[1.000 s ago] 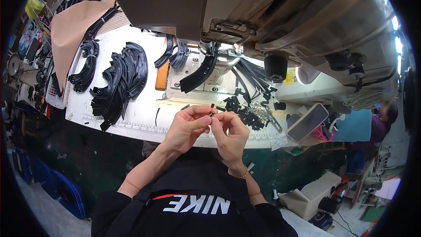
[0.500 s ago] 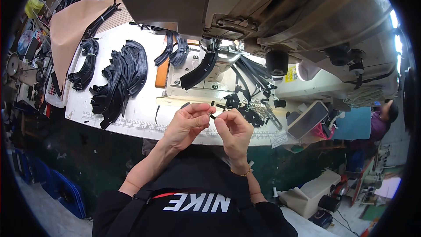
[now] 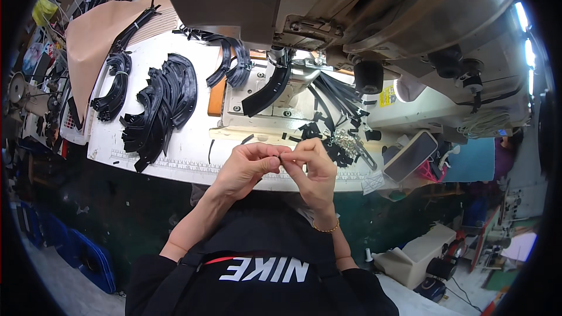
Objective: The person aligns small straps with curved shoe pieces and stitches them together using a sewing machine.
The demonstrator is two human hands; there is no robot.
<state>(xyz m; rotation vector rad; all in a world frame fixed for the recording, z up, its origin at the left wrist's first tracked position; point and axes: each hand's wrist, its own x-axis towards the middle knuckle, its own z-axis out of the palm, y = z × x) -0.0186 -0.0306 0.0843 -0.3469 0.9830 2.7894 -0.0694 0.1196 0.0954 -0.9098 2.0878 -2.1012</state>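
My left hand (image 3: pixel 244 169) and my right hand (image 3: pixel 316 173) meet at the fingertips over the table's front edge, both closed in a pinch. Between them shows a tiny dark bit of a short black strip (image 3: pixel 280 158), mostly covered by the fingers. A small metal ring, glimpsed earlier at my left fingertips, is now hidden. Just beyond my right hand lie loose short black strips (image 3: pixel 338 155) and a heap of small metal rings (image 3: pixel 353 147). A curved black padded strip (image 3: pixel 266 95) rests under the sewing machine's needle area (image 3: pixel 281 55).
The sewing machine (image 3: pixel 410 35) overhangs the white table (image 3: pixel 199 134). Curved black strips (image 3: pixel 161 105) are piled at left, beside a tied bundle (image 3: pixel 114 85). Long black strips (image 3: pixel 336 96) lie behind the rings. A phone (image 3: pixel 411 156) leans at right near blue sheet material (image 3: pixel 477 161).
My fingertips have come together, covering the ring and the short black strip that showed between them. My right hand has moved slightly left. The curved strip at the machine has stayed put.
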